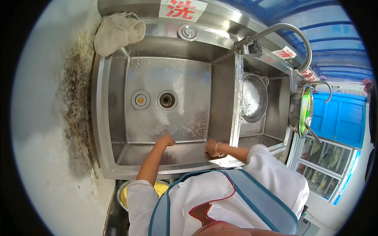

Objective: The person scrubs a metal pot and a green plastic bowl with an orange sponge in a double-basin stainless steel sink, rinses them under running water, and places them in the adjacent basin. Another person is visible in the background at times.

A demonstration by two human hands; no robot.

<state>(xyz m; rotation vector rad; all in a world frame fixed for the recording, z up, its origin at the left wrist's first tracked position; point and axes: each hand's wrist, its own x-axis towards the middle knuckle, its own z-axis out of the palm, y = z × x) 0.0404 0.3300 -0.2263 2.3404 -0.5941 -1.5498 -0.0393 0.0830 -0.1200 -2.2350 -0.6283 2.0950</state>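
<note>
My left hand [166,139] is low over the near part of a large stainless steel sink basin [183,73], blurred by motion. Whether it holds anything is hidden by the blur. My right hand [213,148], with a bracelet at the wrist, is by the basin's near right wall, its fingers curled downward. What lies under those fingers cannot be made out. Suds and water drops cling to the basin floor in front of both hands. Farther in, a round drain strainer [141,100] lies left of the open drain hole [167,100].
A beige cloth [118,34] drapes over the back left corner. The curved faucet [295,29] rises beside a dark scourer [255,48]. In the right basin sits a metal pot [263,101] of foam. Farther right is a steel bowl [296,110]. A bowl [120,194] with yellow contents stands below.
</note>
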